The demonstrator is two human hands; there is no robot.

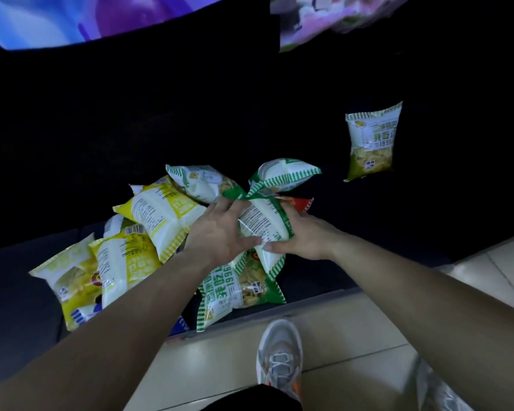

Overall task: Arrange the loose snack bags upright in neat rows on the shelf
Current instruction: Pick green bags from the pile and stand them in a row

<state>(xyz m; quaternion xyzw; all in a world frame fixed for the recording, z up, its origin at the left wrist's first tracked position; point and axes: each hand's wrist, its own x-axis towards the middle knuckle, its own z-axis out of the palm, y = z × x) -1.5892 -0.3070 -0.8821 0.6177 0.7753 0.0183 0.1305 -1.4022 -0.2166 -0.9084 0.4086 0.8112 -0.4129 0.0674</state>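
The shelf is very dark, so its back and sides are hard to see. Only its front edge shows, next to the pale tiled floor. A red bag peeks out just behind the green bag, and most of it is hidden. Some blue packs sit under the pile by the shelf's front edge, and they are too covered to tell what they are. The bright pictures at the top are blurry and cut off.

Both arms reach forward over the shelf's front edge. The left hand lies flat on the green bag, with its fingers spread and its thumb pointing toward the other hand. The right hand holds the other side of the same bag, with its fingers tucked behind it. So each hand's grip is closed on the green bag, and the bag is squeezed between them. It sits at the top of the pile, with its back label facing up.

The yellow bags lie in a heap to the left of the green bag. Two more green striped bags lie just behind it. Another one lies under it, near the shelf's front edge. One lone bag stands well apart, far to the right and back. A grey shoe stands on the floor below the green bag.
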